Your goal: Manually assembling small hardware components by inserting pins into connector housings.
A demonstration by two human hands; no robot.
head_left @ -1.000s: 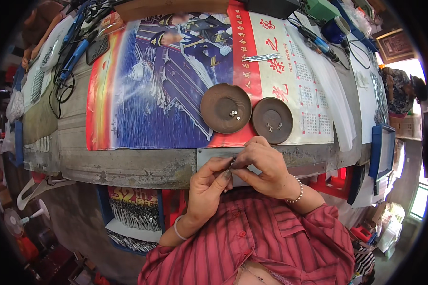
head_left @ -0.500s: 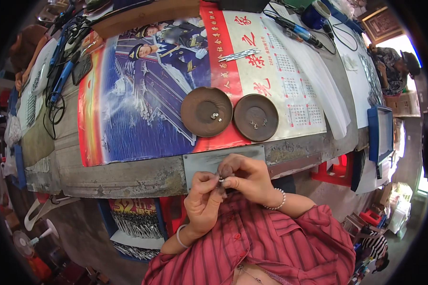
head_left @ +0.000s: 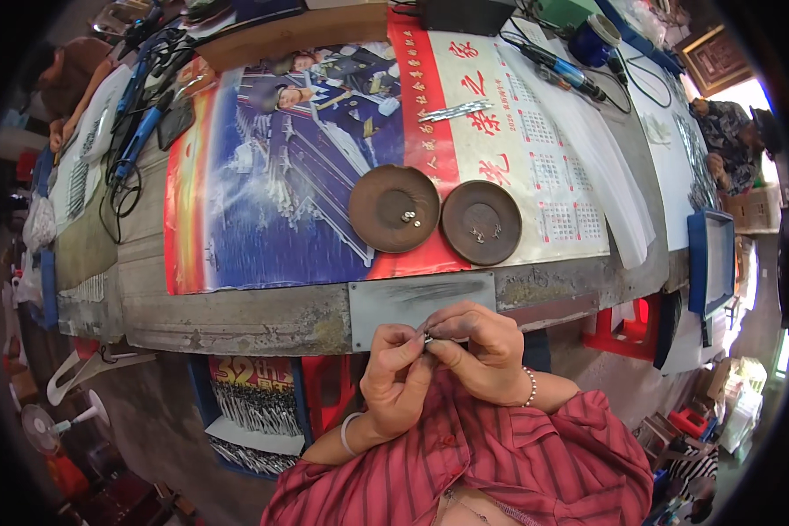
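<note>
Close to the table's front edge, my left hand (head_left: 392, 377) and my right hand (head_left: 480, 351) meet with fingertips pinched together. Between them is a tiny shiny metal piece (head_left: 427, 338), mostly covered by the fingers and too small to name. Just beyond the hands lies a grey metal plate (head_left: 394, 302) on the table edge. Two brown round dishes stand farther back: the left dish (head_left: 373, 210) has a few small metal beads (head_left: 408, 216) in it, and the right dish (head_left: 500, 206) has several tiny metal bits (head_left: 479, 234).
A poster calendar (head_left: 263, 237) covers the table, with a bundle of thin metal strips (head_left: 456, 111) on it. Blue corded tools (head_left: 140, 136) lie at the left, another (head_left: 570, 72) at the far right. Below stands a blue bin (head_left: 203, 408) of metal pieces. Co-workers sit on both sides.
My hands have shifted slightly down and right in the picture, still pinched together, and the fingers have turned a little around the small piece. The whole view has also shifted a bit.
</note>
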